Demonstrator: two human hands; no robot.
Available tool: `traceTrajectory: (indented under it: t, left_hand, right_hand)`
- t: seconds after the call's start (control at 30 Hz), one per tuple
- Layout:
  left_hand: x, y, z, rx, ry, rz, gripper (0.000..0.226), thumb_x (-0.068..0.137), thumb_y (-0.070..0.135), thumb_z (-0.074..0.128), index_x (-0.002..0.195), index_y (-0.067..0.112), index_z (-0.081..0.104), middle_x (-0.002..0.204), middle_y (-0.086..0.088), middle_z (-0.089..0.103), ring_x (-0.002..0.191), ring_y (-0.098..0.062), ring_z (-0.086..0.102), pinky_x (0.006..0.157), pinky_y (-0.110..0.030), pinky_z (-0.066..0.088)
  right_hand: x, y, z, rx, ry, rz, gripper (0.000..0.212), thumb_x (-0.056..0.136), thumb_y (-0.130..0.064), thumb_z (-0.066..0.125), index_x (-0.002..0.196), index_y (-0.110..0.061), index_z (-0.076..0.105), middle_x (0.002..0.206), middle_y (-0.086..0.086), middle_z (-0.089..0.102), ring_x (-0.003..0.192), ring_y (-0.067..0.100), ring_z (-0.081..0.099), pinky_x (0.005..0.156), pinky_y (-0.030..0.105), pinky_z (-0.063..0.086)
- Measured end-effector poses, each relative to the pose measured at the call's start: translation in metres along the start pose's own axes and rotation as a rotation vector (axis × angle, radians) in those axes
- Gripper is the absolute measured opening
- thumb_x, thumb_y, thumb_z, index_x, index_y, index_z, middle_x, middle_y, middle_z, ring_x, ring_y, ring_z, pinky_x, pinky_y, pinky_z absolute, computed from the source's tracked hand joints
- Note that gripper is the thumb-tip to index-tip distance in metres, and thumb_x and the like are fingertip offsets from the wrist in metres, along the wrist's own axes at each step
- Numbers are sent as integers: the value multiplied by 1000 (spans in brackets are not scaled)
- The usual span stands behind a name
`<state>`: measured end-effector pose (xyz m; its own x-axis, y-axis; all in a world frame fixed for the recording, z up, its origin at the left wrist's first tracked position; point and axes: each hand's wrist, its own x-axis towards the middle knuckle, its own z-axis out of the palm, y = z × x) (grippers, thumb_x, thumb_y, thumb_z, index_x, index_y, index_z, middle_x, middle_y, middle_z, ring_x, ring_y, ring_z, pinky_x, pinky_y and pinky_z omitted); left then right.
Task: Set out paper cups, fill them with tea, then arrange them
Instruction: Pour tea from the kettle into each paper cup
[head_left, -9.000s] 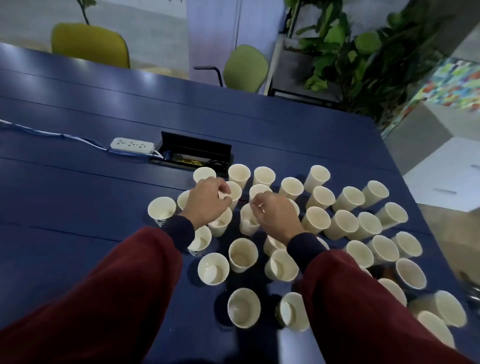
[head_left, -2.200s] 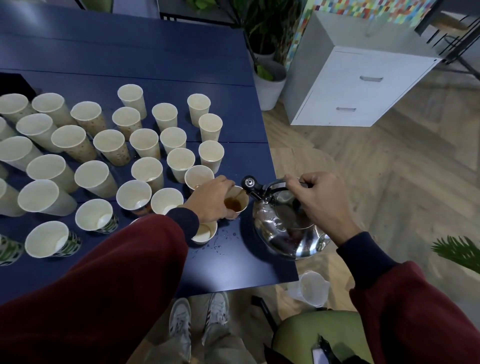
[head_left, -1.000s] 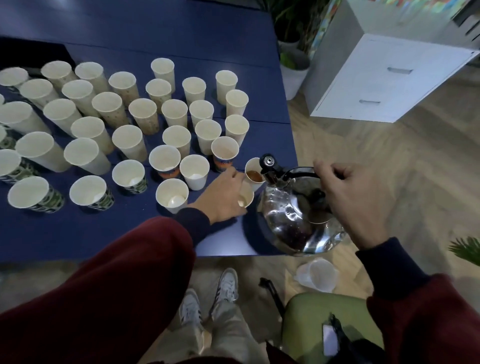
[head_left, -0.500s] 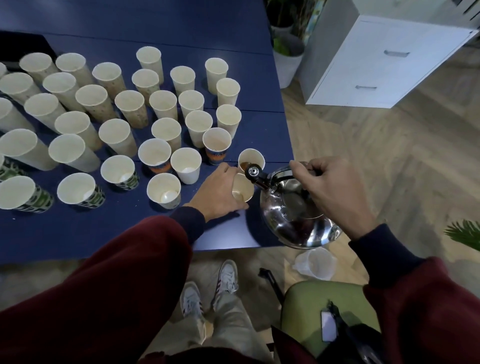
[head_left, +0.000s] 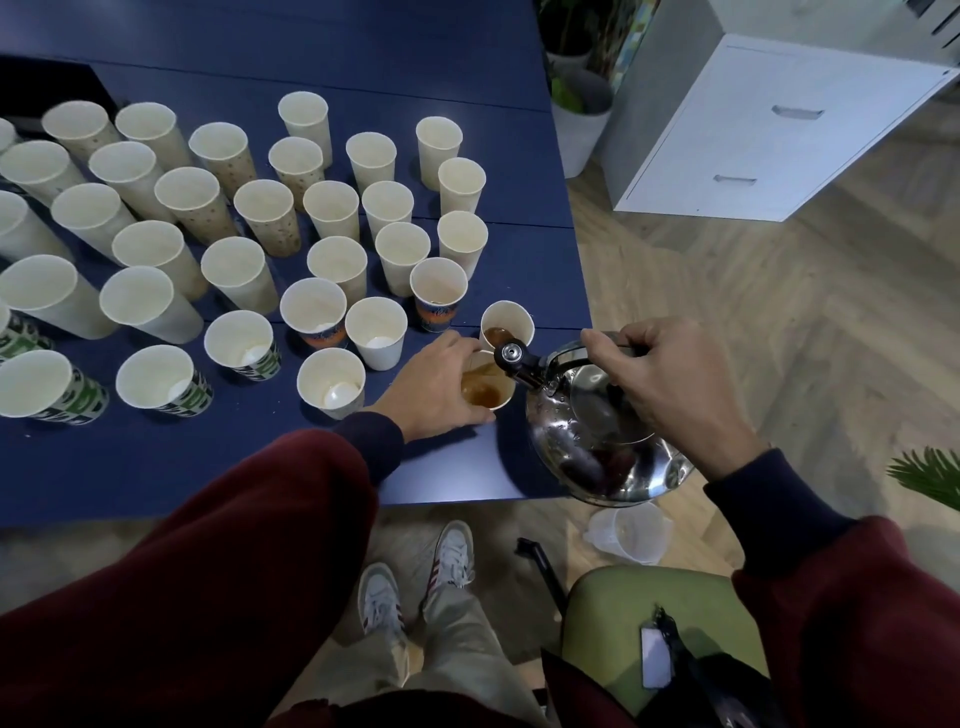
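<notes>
Many empty paper cups (head_left: 332, 387) stand in rows on the dark blue table (head_left: 156, 467). At the table's near right corner my left hand (head_left: 436, 387) grips a paper cup (head_left: 485, 397) with brown tea in it. My right hand (head_left: 660, 387) holds a shiny steel kettle (head_left: 597, 441) by its handle. The kettle is tilted and its spout hangs over that cup, with tea running in. Just behind stands another cup (head_left: 506, 325) holding tea.
The table's right edge (head_left: 579, 291) and near edge are close to the kettle. A white drawer cabinet (head_left: 753, 135) and a potted plant (head_left: 579, 109) stand to the right. A green chair (head_left: 649, 623) and a clear plastic jug (head_left: 631, 532) sit on the floor below.
Half a second ago the near cup was almost empty; now brown tea covers its bottom. The kettle and both hands have stayed in nearly the same place.
</notes>
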<state>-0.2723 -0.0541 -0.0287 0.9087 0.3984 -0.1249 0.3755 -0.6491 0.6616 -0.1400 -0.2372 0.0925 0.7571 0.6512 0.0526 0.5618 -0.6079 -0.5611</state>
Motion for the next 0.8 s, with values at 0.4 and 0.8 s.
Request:
traceTrajectory:
  t: [0.4,0.8]
  left_hand:
    - [0,1,-4,17,-12,-36,84,60,51,89,132,25,54,123,5,56,113,-18,55,96,-44,49]
    - [-5,-4,-18,-57,-13,7,74,70,47,85,131,22,53,125,2,57,111,-17,58,97,-41,49]
  right_hand:
    - [-2,-2,-5,56,8,39,53,91,-44,68,54,-7,58,50,11,56,49,24,53,51,35,41]
    - [-6,-14,-16,142,87,46,56,92,-40,70,57,1,54,51,20,42,48,13,36,49,32,31]
